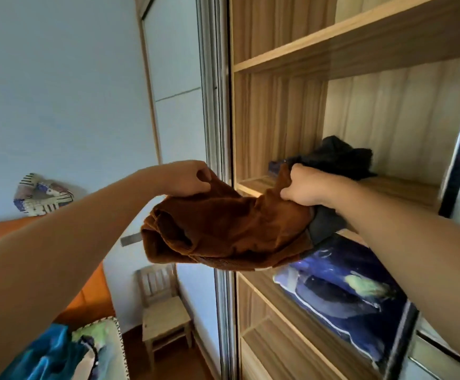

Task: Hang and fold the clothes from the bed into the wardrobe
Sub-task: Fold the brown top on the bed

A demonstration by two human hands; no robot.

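A rust-brown corduroy garment (223, 231) hangs bunched in the air in front of the open wooden wardrobe (278, 111). My left hand (187, 178) pinches its upper left edge. My right hand (303, 185) grips its right side together with a grey cloth (323, 224), right at the front edge of a wardrobe shelf (256, 185). On that shelf, behind my right hand, lies a crumpled black garment (338, 157). A folded blue patterned textile (341, 292) sits on the shelf below.
The sliding door's metal frame (215, 105) stands just left of the shelves. A small wooden chair (165, 305) stands by the wall below. The orange bed (86, 292) with blue and green clothes (58, 355) lies lower left. A patterned bag (41, 196) rests by the wall.
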